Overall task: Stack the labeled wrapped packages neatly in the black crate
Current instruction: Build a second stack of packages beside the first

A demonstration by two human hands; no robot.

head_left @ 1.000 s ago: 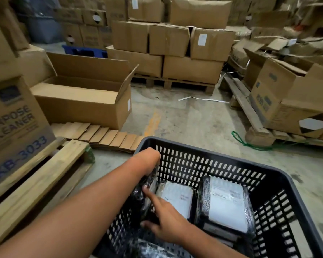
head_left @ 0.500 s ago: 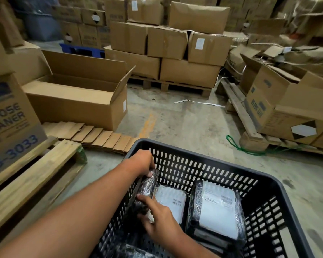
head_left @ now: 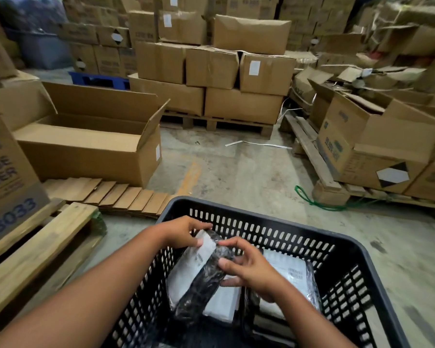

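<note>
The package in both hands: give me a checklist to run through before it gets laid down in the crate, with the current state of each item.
1. Grip: left hand and right hand both hold the wrapped package: ok.
2. Label: white label faces up and left, but the package is tilted on edge, not flat: not ok.
3. Landing spot: a flat labeled package lies beneath it as a base: ok.
4. Neighbouring stack on the right sits level: ok.
5. Room in the black crate: its walls rise well above the packages: ok.
6. Crate's near corner: hidden by the arms: cannot tell.
</note>
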